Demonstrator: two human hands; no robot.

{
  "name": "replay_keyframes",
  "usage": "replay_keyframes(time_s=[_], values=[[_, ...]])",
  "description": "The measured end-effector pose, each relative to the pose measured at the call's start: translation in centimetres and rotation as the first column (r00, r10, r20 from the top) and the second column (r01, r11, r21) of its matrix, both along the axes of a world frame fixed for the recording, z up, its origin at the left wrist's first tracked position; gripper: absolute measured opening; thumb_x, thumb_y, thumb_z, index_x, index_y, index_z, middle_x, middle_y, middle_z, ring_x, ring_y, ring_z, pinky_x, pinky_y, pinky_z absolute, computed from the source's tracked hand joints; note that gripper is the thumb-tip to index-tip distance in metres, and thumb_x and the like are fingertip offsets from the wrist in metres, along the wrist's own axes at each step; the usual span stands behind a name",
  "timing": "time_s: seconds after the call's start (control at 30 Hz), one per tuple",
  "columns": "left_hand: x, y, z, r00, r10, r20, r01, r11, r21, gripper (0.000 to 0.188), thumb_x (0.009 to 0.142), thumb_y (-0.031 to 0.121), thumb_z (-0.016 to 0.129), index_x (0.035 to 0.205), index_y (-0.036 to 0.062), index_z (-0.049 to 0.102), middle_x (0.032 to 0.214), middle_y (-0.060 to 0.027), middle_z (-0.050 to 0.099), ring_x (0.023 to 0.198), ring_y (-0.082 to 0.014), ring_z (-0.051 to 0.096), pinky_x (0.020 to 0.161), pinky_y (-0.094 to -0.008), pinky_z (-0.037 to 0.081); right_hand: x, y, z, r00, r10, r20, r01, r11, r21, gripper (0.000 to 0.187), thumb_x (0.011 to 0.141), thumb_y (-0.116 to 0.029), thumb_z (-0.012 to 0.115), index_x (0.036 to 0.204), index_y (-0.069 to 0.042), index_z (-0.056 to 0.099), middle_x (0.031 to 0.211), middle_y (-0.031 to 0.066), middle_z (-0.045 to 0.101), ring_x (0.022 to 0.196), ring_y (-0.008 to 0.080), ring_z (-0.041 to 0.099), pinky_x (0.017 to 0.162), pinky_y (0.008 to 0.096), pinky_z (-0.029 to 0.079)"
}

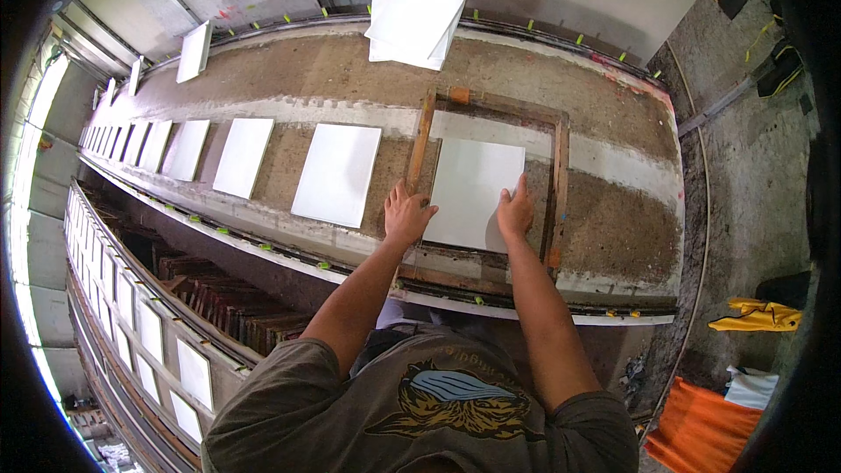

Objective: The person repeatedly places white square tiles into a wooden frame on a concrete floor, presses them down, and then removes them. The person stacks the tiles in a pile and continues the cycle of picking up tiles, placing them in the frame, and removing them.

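A rectangular wooden frame (561, 171) lies on the long brown-stained worktable in front of me. Inside its bars shows a flat white sheet (477, 180); whether mesh spans the frame I cannot tell. My left hand (407, 215) rests by the frame's left bar with fingers spread, the thumb near the sheet's left edge. At the right edge of the sheet is my right hand (515, 213), index finger stretched out along it and the other fingers loosely bent. Neither hand appears to grip anything.
A row of white sheets (336, 175) runs leftward along the worktable (618, 219). Stacked white sheets (416, 17) sit at its far side. Yellow-green clips (477, 14) line the rails. At left stands a second table (229, 377) with more sheets; an orange cloth (701, 416) lies at lower right.
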State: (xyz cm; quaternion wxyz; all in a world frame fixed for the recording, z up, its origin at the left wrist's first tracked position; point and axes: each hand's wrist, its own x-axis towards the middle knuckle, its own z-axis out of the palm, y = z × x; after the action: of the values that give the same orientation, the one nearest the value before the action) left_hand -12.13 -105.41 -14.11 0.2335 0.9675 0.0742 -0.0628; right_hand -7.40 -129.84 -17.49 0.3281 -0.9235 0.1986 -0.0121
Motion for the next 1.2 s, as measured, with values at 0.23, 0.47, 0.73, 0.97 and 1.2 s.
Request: replay_keyframes(time_s=[0.23, 0.47, 0.73, 0.97, 1.2], values=[[0.1, 0.2, -0.8, 1.0, 0.008, 0.03, -0.007, 1.0, -0.004, 0.039, 0.086, 0.043, 0.077, 0.115, 0.0169, 0.077, 0.147, -0.0213, 0.04, 0.141, -0.0395, 0.037, 0.118, -0.0521, 0.03, -0.3, -0.5, -2.1, 0.997, 0.018, 0.073, -0.012, 0.997, -0.079, 0.071, 0.094, -0.031, 0.071, 0.155, -0.011, 0.04, 0.14, 0.0313, 0.05, 0.13, 0.0483, 0.047, 0.11, 0.0544, 0.038], [0.2, 0.3, -0.9, 0.999, 0.007, 0.047, -0.007, 1.0, -0.003, 0.038, 0.083, 0.043, 0.079, 0.11, 0.017, 0.077, 0.146, -0.0209, 0.041, 0.14, -0.0388, 0.038, 0.118, -0.0515, 0.031, -0.2, -0.9, -1.3, 0.998, 0.063, 0.014, -0.063, 0.998, -0.006, 0.071, 0.094, -0.03, 0.071, 0.155, -0.009, 0.041, 0.139, 0.0324, 0.053, 0.131, 0.0501, 0.046, 0.11, 0.0574, 0.038], [0.2, 0.3, -0.5, 1.0, 0.0, 0.026, 0.0, 1.0, -0.011, 0.039, 0.083, 0.042, 0.079, 0.113, 0.0162, 0.077, 0.146, -0.0213, 0.04, 0.141, -0.0399, 0.036, 0.119, -0.052, 0.03, -0.1, -0.9, -2.1, 0.997, 0.047, 0.06, -0.044, 0.997, -0.056, 0.071, 0.093, -0.029, 0.073, 0.155, -0.012, 0.043, 0.136, 0.0318, 0.049, 0.128, 0.0481, 0.049, 0.106, 0.0555, 0.042], [0.2, 0.3, 0.2, 1.0, -0.003, -0.003, 0.002, 1.0, -0.021, 0.039, 0.085, 0.041, 0.078, 0.114, 0.0155, 0.076, 0.148, -0.0212, 0.039, 0.143, -0.0399, 0.035, 0.12, -0.0531, 0.027, -0.3, -0.9, -1.9, 0.998, 0.035, 0.049, -0.033, 0.998, -0.05, 0.07, 0.092, -0.029, 0.074, 0.153, -0.012, 0.044, 0.128, 0.0288, 0.052, 0.125, 0.0464, 0.051, 0.103, 0.0538, 0.044], [0.3, 0.4, -0.5, 1.0, -0.017, 0.002, 0.017, 1.0, -0.008, 0.042, 0.082, 0.041, 0.081, 0.115, 0.0149, 0.075, 0.151, -0.0241, 0.035, 0.144, -0.0437, 0.034, 0.119, -0.0545, 0.029, -0.5, -1.0, -1.9, 0.999, 0.045, 0.019, -0.044, 0.998, -0.045, 0.069, 0.093, -0.03, 0.072, 0.154, -0.013, 0.043, 0.131, 0.0282, 0.051, 0.125, 0.0451, 0.051, 0.104, 0.0538, 0.045]])
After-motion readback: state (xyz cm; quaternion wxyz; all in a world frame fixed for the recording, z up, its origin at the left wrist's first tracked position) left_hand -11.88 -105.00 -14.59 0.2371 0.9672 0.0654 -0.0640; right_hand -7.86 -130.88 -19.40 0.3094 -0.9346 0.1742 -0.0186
